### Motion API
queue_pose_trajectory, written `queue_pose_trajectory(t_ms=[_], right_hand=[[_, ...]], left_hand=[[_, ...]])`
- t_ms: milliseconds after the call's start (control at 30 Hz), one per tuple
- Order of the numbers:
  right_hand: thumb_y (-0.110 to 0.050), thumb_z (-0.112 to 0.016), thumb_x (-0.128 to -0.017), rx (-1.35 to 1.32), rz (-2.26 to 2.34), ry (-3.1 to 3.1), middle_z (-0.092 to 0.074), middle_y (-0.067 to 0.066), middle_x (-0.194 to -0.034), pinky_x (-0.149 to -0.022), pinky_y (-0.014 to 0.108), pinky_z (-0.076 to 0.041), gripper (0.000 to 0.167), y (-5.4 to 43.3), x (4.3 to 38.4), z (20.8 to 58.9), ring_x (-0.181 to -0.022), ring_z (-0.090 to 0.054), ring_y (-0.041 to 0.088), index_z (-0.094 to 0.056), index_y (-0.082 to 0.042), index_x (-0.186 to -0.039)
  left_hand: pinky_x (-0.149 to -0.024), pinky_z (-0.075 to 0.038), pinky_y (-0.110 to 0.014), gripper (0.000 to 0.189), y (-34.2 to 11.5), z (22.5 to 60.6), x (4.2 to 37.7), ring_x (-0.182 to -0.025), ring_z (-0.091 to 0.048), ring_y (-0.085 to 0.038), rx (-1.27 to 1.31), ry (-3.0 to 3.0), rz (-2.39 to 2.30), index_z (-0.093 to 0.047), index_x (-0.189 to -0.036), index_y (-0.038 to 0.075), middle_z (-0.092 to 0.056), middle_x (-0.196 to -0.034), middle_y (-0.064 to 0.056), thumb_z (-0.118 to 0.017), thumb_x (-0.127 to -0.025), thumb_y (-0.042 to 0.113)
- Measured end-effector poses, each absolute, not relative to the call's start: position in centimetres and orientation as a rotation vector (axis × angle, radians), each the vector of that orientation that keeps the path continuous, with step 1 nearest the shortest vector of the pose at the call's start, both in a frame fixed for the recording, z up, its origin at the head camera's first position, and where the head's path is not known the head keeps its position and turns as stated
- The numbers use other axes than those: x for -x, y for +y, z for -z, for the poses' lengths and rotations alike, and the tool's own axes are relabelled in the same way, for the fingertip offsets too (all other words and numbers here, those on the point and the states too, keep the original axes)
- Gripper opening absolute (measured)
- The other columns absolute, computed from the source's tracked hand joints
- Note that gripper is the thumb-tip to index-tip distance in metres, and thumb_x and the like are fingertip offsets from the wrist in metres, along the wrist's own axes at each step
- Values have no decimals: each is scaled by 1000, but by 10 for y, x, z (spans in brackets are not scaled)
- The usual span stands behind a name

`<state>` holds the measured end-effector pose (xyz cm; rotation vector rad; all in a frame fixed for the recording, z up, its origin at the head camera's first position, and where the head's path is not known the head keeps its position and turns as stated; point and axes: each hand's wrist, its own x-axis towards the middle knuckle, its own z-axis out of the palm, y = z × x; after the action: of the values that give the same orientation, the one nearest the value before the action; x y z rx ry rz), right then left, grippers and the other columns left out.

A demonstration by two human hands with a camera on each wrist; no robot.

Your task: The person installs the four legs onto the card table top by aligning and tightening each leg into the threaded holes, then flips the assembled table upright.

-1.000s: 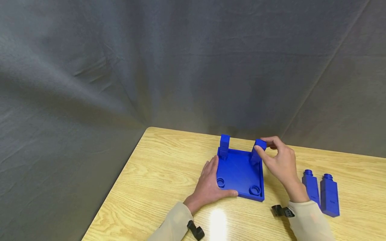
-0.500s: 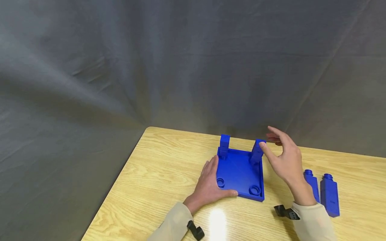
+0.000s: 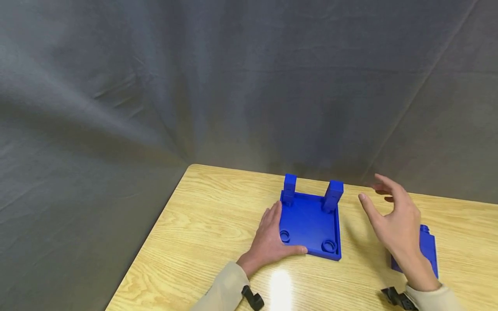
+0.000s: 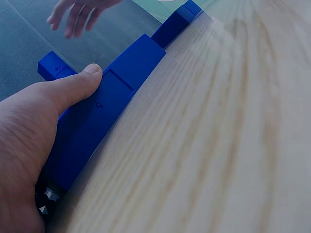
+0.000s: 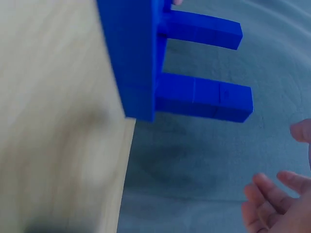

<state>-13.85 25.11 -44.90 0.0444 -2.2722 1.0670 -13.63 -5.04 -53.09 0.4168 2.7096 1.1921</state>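
A square blue plastic base (image 3: 309, 222) with a raised rim lies on the table. Two blue square posts, the left one (image 3: 289, 188) and the right one (image 3: 333, 196), stand upright at its back corners. Round sockets, one of them here (image 3: 329, 246), show at the front corners. My left hand (image 3: 268, 239) holds the base's front left corner, its thumb (image 4: 80, 87) along the front wall. My right hand (image 3: 398, 220) is in the air right of the base, fingers spread and holding nothing. Behind its wrist lies a loose blue post (image 3: 428, 250) with a threaded end; another is mostly hidden.
The wooden table (image 3: 210, 207) has its back edge just beyond the base and its left edge at the left. A grey curtain (image 3: 249, 95) hangs behind the table. Each wrist wears a black strap piece, the left one (image 3: 253, 298) near the sleeve cuff.
My right hand has let go of the back right post and moved right, over the loose posts. That post stays upright in the base. My left hand has not moved.
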Motion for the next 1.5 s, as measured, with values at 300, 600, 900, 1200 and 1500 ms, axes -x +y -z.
queue_pose_trajectory(t_ms=[300, 600, 900, 1200, 1500], right_hand=[[-10, -87, -92, 80, -992, -2342, -48, -52, -117, -87, 1, -33, 62, 284, 102, 461, -107, -45, -29, -66, -7, -150], [-16, -89, -92, 258, -959, -2396, -54, -49, -112, -82, 1, -31, 64, 305, 71, 471, -101, -41, -30, -66, -6, -151], [-13, -88, -94, 372, -911, -2494, -74, 26, -126, -71, 5, -29, 72, 318, 57, 482, -100, -53, -13, -57, 5, -156], [-31, -92, -93, 292, -802, -2726, -62, 45, -126, -56, 12, -41, 93, 333, 58, 495, -101, -65, 61, -44, 13, -159], [-37, -98, -84, 141, -720, -2836, -63, 49, -121, -72, 67, -57, 100, 338, 58, 509, -102, -64, 66, -47, 14, -154]], left_hand=[[-135, -21, -65, 145, -50, 534, 137, -172, -10, -33, -403, 2712, -1185, -5, -181, 17, -9, -187, 1, -95, -78, 66], [-135, -21, -64, 144, -49, 533, 137, -172, -10, -33, -399, 2712, -1190, -6, -181, 17, -9, -187, 1, -95, -78, 66], [-135, -21, -65, 144, -49, 535, 138, -173, -9, -31, -383, 2700, -1187, -5, -181, 22, -8, -187, 4, -94, -77, 68], [-135, -21, -65, 144, -51, 535, 138, -172, -10, -33, -399, 2706, -1188, -6, -181, 19, -9, -187, 1, -94, -78, 67], [-134, -22, -66, 144, -51, 533, 137, -172, -9, -32, -409, 2704, -1189, -5, -181, 19, -8, -187, 2, -94, -78, 67]])
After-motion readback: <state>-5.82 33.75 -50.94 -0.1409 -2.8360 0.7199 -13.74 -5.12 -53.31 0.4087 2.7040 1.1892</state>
